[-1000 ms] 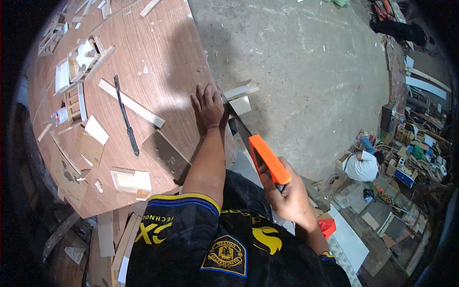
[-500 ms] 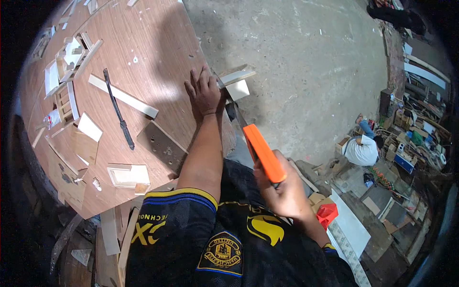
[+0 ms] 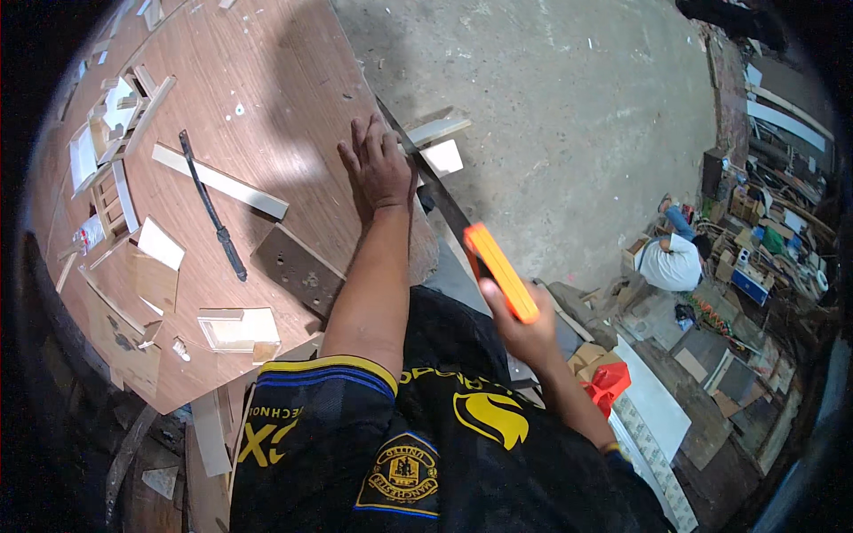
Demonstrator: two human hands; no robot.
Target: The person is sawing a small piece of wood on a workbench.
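Observation:
My right hand (image 3: 524, 324) is closed around the orange handle of a handsaw (image 3: 502, 271). Its long dark blade runs up along the table edge, close beside my left hand (image 3: 386, 173). That hand lies palm down at the edge with its fingers spread, seemingly pressing on wood mostly hidden beneath it. Past the blade, a pale wooden strip (image 3: 440, 130) and a white-faced wood piece (image 3: 443, 157) stick out over the floor. Whether these two are one workpiece I cannot tell.
On the wooden table (image 3: 293, 98) lie a black rod-like tool (image 3: 211, 209), a pale strip (image 3: 258, 200), a brown board (image 3: 298, 266) and a small wooden assembly (image 3: 111, 133). Another person (image 3: 671, 262) crouches at the right near piled scraps. A red bag (image 3: 609, 384) lies beside white panels.
The saw has slid forward, its blade now reaching farther beyond my left hand, and its handle has swung slightly right. My left hand stays in place at the table edge.

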